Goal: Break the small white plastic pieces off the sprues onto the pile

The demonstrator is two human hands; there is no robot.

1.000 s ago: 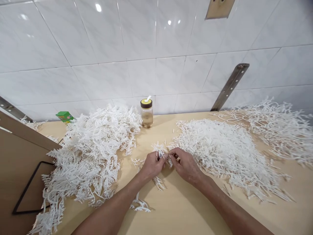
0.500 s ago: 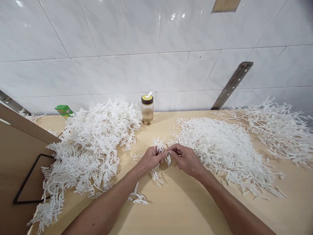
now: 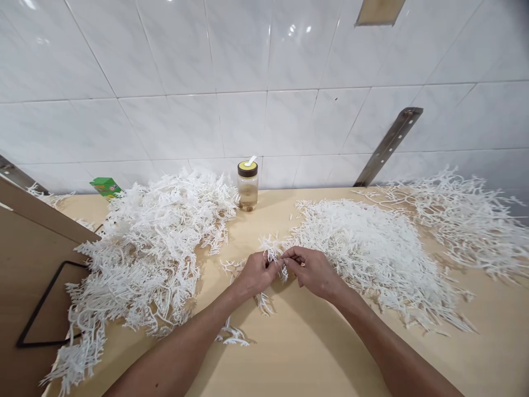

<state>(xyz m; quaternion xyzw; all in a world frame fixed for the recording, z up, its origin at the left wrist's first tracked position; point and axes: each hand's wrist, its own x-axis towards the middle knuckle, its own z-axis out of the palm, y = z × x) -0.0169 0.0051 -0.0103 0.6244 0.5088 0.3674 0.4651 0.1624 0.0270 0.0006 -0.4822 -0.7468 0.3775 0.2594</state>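
My left hand (image 3: 257, 273) is closed around a white branched plastic piece (image 3: 270, 246), whose thin twigs stick up and out past the fingers. Close against it, my right hand (image 3: 309, 270) is pinched at the same piece, fingertips nearly touching the left ones; what exactly sits between them is hidden. A few loose white branched sprigs (image 3: 235, 335) lie on the table below and beside my left hand. To the left rises a large tangled heap of white branched pieces (image 3: 161, 242). Right of my hands spreads a pile of short white bits (image 3: 372, 248).
A lidded jar of pale brown liquid (image 3: 248, 190) stands near the tiled wall. Bare stripped white branches (image 3: 458, 220) lie at the far right. A green box (image 3: 105, 187) is behind the left heap. A cardboard box (image 3: 37, 275) borders the left side of the wooden table (image 3: 281, 358).
My right hand's fingers have shifted slightly and curl more at the piece. My left hand keeps its hold. The whole view has drifted a little.
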